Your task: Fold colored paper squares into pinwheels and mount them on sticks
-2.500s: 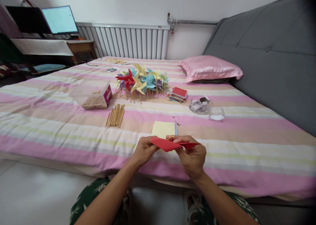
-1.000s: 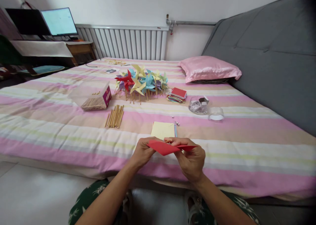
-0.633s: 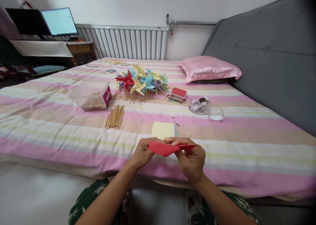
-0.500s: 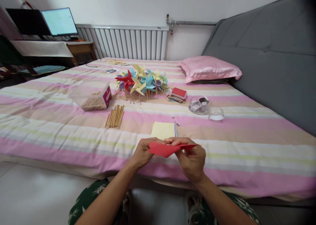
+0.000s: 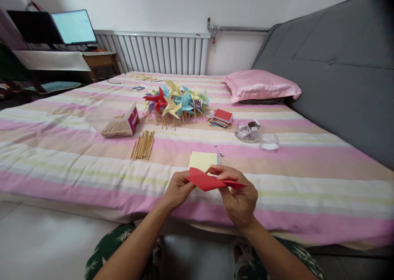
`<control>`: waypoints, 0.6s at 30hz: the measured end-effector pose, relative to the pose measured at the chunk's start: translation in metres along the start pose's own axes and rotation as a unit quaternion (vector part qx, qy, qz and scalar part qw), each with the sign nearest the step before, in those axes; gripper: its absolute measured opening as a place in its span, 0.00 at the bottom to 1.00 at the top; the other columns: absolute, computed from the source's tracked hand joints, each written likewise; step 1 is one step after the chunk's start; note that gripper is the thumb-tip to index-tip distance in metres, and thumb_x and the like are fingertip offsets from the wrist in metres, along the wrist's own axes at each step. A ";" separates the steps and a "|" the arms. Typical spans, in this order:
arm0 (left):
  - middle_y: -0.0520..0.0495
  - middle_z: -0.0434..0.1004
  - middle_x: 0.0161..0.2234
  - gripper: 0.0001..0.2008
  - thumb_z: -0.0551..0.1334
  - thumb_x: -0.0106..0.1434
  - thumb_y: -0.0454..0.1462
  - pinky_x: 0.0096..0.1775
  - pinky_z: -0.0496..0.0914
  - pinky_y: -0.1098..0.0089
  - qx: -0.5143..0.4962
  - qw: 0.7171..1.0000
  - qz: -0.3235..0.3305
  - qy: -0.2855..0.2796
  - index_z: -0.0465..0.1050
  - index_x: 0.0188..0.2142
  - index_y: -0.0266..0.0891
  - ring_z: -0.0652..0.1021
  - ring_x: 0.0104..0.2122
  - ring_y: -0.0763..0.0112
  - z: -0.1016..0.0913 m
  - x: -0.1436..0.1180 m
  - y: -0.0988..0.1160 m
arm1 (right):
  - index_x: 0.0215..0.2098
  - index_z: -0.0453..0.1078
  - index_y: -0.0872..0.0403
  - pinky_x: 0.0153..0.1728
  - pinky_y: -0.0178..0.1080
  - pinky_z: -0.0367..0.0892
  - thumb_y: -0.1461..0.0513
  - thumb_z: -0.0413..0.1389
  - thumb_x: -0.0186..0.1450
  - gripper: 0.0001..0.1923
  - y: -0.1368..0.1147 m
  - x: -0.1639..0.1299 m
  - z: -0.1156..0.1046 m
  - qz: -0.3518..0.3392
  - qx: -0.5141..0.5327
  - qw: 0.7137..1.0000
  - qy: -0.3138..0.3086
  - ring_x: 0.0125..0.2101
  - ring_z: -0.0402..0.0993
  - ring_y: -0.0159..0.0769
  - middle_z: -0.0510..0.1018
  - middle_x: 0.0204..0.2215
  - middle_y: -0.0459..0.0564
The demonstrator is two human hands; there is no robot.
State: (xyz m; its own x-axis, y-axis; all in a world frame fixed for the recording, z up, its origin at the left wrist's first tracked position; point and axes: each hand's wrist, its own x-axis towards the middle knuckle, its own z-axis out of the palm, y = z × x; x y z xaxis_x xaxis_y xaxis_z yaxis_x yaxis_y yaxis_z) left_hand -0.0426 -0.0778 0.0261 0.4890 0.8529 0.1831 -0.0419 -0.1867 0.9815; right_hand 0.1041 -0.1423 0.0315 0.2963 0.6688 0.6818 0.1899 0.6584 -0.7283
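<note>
A sheet of red paper (image 5: 205, 181), partly folded, is held level above the near edge of the bed. My left hand (image 5: 179, 190) pinches its left corner between thumb and fingers. The right side is gripped by my right hand (image 5: 240, 200), with the thumb below and the fingers above. A small thin piece shows by the right fingertips, too little visible to name. Just beyond the hands lies a stack of square paper (image 5: 203, 161), pale yellow on top. Small shiny metal bits (image 5: 221, 153) rest beside it.
Several paper pinwheels (image 5: 177, 99) stand grouped farther back. Left of them are a clear plastic box of sticks (image 5: 117, 128) and a row of thin sticks (image 5: 143, 144). Coloured paper squares (image 5: 222, 117), clear round containers (image 5: 248, 132) and a pink pillow (image 5: 261, 85) lie to the right.
My left fingers have drawn back from the right ones, to the paper's left corner. That side of the red paper has tipped up, and my right fingers have risen slightly.
</note>
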 end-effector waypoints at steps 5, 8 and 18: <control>0.45 0.79 0.30 0.12 0.64 0.56 0.43 0.36 0.69 0.67 -0.002 1.000 -0.017 -0.023 0.79 0.28 0.36 0.76 0.32 0.65 0.000 0.000 -0.001 | 0.36 0.70 0.49 0.39 0.43 0.73 0.70 0.55 0.61 0.09 0.000 0.001 0.001 -0.024 -0.018 1.000 0.005 0.37 0.77 0.38 0.78 0.31 0.47; 0.45 0.79 0.29 0.11 0.64 0.56 0.42 0.37 0.69 0.67 -0.011 1.000 -0.011 -0.024 0.79 0.29 0.36 0.76 0.32 0.65 -0.001 -0.001 -0.003 | 0.37 0.70 0.49 0.36 0.40 0.74 0.68 0.56 0.61 0.08 -0.001 0.000 0.001 -0.018 -0.047 0.999 0.000 0.35 0.77 0.37 0.78 0.31 0.47; 0.42 0.80 0.33 0.12 0.64 0.55 0.43 0.38 0.69 0.66 -0.012 0.999 -0.023 -0.040 0.80 0.32 0.36 0.77 0.34 0.63 -0.001 -0.001 -0.005 | 0.37 0.71 0.49 0.36 0.40 0.72 0.71 0.54 0.60 0.12 -0.009 0.005 -0.003 -0.055 -0.092 0.993 -0.039 0.34 0.76 0.36 0.78 0.32 0.47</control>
State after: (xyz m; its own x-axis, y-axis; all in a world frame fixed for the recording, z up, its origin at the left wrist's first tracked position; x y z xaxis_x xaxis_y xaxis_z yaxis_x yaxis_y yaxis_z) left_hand -0.0438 -0.0769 0.0213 0.5583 0.8187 0.1342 -0.0390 -0.1358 0.9900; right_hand 0.1067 -0.1456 0.0415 0.1914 0.6255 0.7564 0.3877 0.6598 -0.6437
